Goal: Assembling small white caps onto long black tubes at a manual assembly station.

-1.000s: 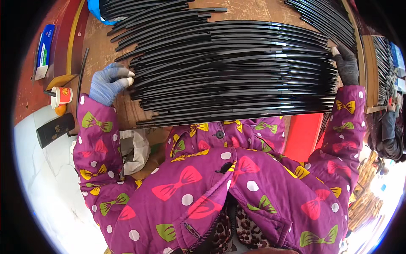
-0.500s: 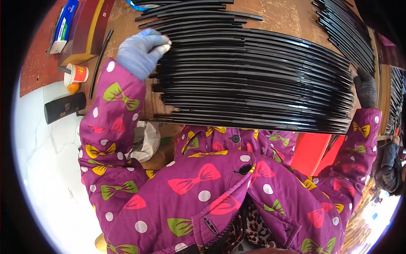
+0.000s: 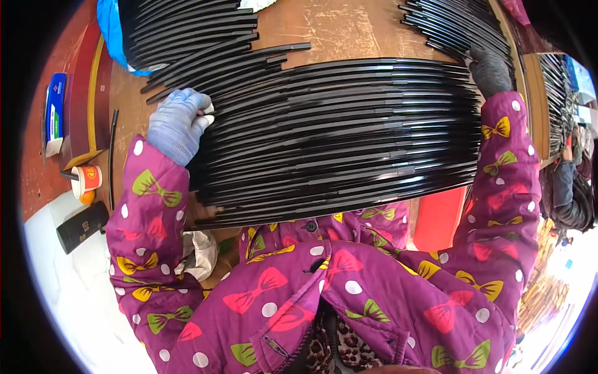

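A wide row of thin black strips (image 3: pixel 336 134) lies side by side across the bench in front of me, their ends uneven. My left hand (image 3: pixel 180 121), in a pale blue-grey glove with white fingertips, is at the row's far left corner. Its thumb and fingers are pinched at the end of a black strip. My right hand (image 3: pixel 490 71), in a dark grey glove, reaches beyond the row's right end. It touches the near end of a second pile of black strips (image 3: pixel 458 25); its fingertips are hidden against the dark pile.
More black strips (image 3: pixel 193 31) lie at the far left beside blue plastic (image 3: pixel 111 31). Left of the bench are a dark red box (image 3: pixel 81 93), a blue-and-white carton (image 3: pixel 55 112), a paper cup (image 3: pixel 87 177) and a black cylindrical case (image 3: pixel 82 227). A single strip (image 3: pixel 113 159) lies nearby.
The whole view has shifted, so the bench appears lower and further left. My right hand has moved away from me onto the right pile. My left hand stays pinched near the row's left end.
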The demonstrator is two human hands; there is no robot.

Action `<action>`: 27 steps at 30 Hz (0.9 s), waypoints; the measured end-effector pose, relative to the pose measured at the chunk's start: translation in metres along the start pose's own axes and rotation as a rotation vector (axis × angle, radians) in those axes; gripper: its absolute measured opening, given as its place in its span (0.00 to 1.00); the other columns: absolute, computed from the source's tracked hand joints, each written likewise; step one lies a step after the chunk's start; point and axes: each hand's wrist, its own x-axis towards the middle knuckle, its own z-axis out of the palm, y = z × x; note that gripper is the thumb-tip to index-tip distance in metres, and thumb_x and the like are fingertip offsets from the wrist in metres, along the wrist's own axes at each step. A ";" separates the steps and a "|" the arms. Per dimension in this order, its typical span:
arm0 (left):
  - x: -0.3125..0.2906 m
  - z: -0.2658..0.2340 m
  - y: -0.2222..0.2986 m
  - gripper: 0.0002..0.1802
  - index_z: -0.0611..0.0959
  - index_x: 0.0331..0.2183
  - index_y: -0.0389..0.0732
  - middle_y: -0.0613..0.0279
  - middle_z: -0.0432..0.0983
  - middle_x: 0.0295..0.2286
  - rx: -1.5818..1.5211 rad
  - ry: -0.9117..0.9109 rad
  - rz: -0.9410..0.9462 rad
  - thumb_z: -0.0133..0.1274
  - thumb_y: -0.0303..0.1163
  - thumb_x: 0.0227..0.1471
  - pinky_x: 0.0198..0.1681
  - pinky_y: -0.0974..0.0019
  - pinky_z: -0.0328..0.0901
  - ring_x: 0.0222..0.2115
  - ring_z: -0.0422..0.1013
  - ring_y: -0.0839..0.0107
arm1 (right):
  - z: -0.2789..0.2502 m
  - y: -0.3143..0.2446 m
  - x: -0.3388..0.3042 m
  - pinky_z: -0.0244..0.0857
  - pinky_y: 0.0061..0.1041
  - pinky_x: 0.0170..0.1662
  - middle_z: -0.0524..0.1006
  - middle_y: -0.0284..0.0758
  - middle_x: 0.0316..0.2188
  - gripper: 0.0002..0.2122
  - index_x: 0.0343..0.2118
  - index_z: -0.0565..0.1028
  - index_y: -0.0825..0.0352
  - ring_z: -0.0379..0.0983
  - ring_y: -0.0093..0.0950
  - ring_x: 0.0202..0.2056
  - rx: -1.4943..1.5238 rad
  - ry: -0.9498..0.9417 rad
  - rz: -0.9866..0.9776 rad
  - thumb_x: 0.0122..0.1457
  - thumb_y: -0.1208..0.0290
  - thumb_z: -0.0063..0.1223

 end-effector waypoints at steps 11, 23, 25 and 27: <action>-0.004 -0.005 0.001 0.12 0.76 0.28 0.37 0.65 0.68 0.22 -0.278 -0.068 -0.145 0.54 0.17 0.35 0.31 0.75 0.61 0.24 0.64 0.77 | -0.020 -0.021 0.009 0.63 0.36 0.37 0.72 0.43 0.27 0.09 0.32 0.72 0.64 0.69 0.39 0.34 -0.160 -0.185 -0.153 0.47 0.71 0.45; -0.007 0.001 0.001 0.13 0.72 0.33 0.38 0.68 0.69 0.23 -0.421 0.102 -0.262 0.52 0.19 0.40 0.31 0.75 0.61 0.25 0.64 0.79 | -0.018 -0.042 -0.012 0.65 0.35 0.34 0.71 0.41 0.32 0.16 0.41 0.68 0.62 0.69 0.40 0.33 -0.121 0.093 -0.327 0.46 0.79 0.44; -0.034 -0.026 0.020 0.12 0.72 0.33 0.38 0.67 0.69 0.23 -0.560 0.205 -0.284 0.51 0.19 0.41 0.32 0.76 0.61 0.25 0.64 0.80 | -0.047 -0.075 -0.031 0.65 0.32 0.31 0.70 0.42 0.32 0.15 0.40 0.69 0.63 0.69 0.39 0.30 0.118 0.156 -0.484 0.47 0.80 0.44; -0.017 -0.006 0.017 0.12 0.73 0.33 0.38 0.67 0.69 0.24 -0.598 0.178 -0.258 0.51 0.19 0.41 0.31 0.76 0.61 0.25 0.64 0.81 | -0.048 -0.098 -0.051 0.63 0.29 0.31 0.70 0.42 0.30 0.13 0.39 0.69 0.64 0.69 0.38 0.29 0.315 0.177 -0.560 0.48 0.79 0.46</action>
